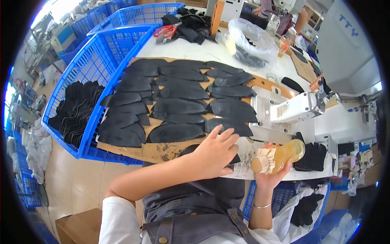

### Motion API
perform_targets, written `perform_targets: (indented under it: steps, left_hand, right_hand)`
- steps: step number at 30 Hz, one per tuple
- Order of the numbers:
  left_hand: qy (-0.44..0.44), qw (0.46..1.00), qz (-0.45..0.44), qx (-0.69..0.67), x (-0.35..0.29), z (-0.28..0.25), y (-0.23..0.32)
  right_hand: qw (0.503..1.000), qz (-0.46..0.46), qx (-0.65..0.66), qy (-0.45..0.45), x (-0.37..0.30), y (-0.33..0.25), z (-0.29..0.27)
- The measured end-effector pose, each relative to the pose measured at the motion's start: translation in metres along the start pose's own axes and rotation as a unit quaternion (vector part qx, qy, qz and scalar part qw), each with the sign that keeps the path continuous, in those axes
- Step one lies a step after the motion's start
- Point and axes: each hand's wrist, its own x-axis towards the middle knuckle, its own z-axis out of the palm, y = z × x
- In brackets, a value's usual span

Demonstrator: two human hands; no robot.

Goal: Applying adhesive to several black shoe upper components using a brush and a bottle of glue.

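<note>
My right hand (273, 178) grips a clear bottle (291, 151) of yellowish liquid, tilted on its side, its neck wrapped in a pale cover (263, 160). Fingers spread, my left hand (215, 151) hovers over the table's near edge, close to a dark piece (232, 158) partly hidden under it. Whether it touches that piece I cannot tell. Beyond it, several black leaf-shaped pieces (178, 106) lie overlapping in three columns on a brown board (156, 150). The nearest of the right column (233, 127) sits just past my left fingertips.
A blue basket (87, 138) with stacked black pieces (75, 110) stands left of the board. To the right is a sewing machine (296, 107), with a black stack (310, 158) nearby. Red-handled scissors (166, 30) and a plastic bag (254, 38) lie farther back. Another person's arm (301, 22) shows behind.
</note>
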Motion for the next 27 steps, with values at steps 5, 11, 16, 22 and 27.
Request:
perform_targets:
  steps: [5, 11, 16, 22, 27]
  left_hand:
    - [-0.033, 0.999, -0.013, 0.012, 0.002, -0.001, 0.004]
    - [0.01, 1.0, 0.005, 0.003, 0.007, 0.004, 0.01]
    - [-0.007, 1.0, -0.002, 0.023, 0.004, 0.002, 0.013]
    - [0.018, 0.999, 0.0, 0.029, -0.003, 0.007, 0.014]
    - [0.088, 0.995, -0.02, -0.032, -0.005, -0.001, 0.011]
  right_hand:
    - [1.0, -0.004, -0.01, 0.026, -0.004, 0.0, -0.005]
    - [0.998, -0.005, 0.004, 0.057, -0.006, -0.007, -0.012]
    - [0.997, 0.001, 0.023, 0.068, -0.007, -0.004, -0.013]
    - [0.999, 0.007, 0.006, 0.038, -0.008, -0.003, -0.009]
    - [0.997, -0.002, 0.004, 0.079, -0.005, -0.003, -0.014]
